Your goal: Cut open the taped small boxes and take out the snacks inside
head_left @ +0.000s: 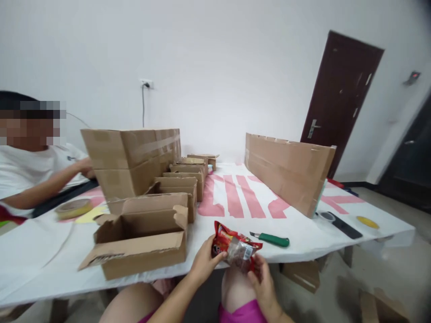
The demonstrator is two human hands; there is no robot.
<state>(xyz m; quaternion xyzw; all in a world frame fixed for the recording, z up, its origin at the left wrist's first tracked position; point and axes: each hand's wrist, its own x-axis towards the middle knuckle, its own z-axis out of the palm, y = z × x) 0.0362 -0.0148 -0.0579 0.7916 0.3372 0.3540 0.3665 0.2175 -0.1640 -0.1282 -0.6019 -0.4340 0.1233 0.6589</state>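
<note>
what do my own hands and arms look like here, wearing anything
Both hands are bare, no gloves on the left hand or the right hand. The forearms are uncovered too, with no sleeve in view, and no watch, bracelet or ring shows, though the picture is soft.
</note>
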